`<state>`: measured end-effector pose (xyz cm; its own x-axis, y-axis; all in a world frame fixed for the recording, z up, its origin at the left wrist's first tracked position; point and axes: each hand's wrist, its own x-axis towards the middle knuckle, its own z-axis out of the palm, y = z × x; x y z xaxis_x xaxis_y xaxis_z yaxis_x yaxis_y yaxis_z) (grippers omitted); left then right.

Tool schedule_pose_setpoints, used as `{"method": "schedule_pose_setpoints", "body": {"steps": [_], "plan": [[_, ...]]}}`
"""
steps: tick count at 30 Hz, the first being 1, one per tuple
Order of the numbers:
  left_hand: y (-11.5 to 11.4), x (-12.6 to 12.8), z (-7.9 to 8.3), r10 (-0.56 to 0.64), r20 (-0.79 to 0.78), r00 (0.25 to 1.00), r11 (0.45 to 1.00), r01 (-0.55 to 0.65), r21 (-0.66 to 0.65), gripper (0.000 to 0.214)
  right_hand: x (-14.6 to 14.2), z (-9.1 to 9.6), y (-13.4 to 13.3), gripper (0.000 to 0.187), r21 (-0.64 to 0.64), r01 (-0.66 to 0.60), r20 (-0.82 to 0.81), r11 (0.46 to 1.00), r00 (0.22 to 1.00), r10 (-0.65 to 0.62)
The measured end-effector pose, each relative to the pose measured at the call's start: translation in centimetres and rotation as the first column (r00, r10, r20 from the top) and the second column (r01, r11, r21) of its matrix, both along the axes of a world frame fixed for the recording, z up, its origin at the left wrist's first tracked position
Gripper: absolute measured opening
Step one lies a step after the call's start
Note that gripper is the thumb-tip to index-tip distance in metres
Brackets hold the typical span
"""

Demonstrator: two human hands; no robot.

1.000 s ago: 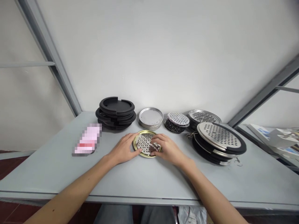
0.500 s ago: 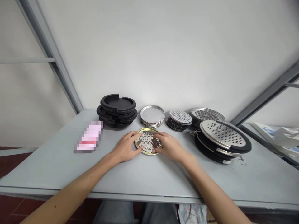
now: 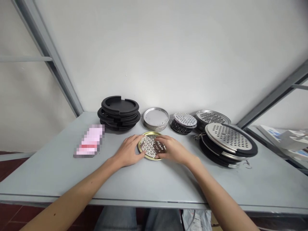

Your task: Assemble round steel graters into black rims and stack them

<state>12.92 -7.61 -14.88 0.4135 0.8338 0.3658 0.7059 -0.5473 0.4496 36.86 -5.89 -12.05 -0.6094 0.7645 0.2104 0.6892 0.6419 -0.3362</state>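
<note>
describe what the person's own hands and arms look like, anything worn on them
Both the left hand and the right hand are bare: no gloves, rings or bracelets show. The left forearm and right forearm have no sleeve or watch in view. Small spots mark the left forearm; whether sleeves begin higher up can't be seen.

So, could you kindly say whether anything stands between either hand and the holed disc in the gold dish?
Nothing visible does: the left hand is at the left edge of the gold dish, the right hand over the holed disc. The silver plates stand behind the dish.
</note>
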Motion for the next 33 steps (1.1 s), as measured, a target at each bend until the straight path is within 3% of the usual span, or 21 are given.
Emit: {"method": "schedule_pose_setpoints", "body": {"steps": [3, 7, 10, 13, 23, 33], "plan": [[0.0, 0.0, 0.1, -0.017, 0.000, 1.000, 1.000, 0.017, 0.012, 0.059, 0.8, 0.1, 0.4, 0.070, -0.026, -0.018, -0.068, 0.999, 0.998, 0.016], [-0.1, -0.2, 0.4, -0.067, -0.021, 0.998, 0.998, 0.067, 0.000, 0.058, 1.7, 0.1, 1.2, 0.044, -0.022, 0.075, -0.124, 0.997, 0.989, -0.077], [-0.2, -0.4, 0.5, -0.099, -0.036, 0.994, 0.995, 0.099, -0.004, 0.059, 2.0, -0.2, 1.4, 0.035, -0.031, 0.107, -0.050, 0.994, 0.993, -0.108], [-0.2, -0.4, 0.6, -0.116, -0.045, 0.992, 0.993, 0.116, -0.003, 0.058, 1.8, -0.5, 1.4, 0.034, -0.064, 0.095, -0.004, 0.993, 0.995, -0.095], [-0.2, -0.7, 0.6, -0.127, -0.073, 0.989, 0.992, 0.126, -0.016, 0.056, 1.1, -0.9, 1.5, 0.033, -0.081, 0.119, -0.111, 0.990, 0.986, -0.127], [-0.1, -0.9, 0.8, -0.156, -0.094, 0.983, 0.988, 0.153, -0.031, 0.056, 2.2, -1.2, 2.5, 0.016, -0.107, 0.075, -0.227, 0.991, 0.969, -0.097]]}}
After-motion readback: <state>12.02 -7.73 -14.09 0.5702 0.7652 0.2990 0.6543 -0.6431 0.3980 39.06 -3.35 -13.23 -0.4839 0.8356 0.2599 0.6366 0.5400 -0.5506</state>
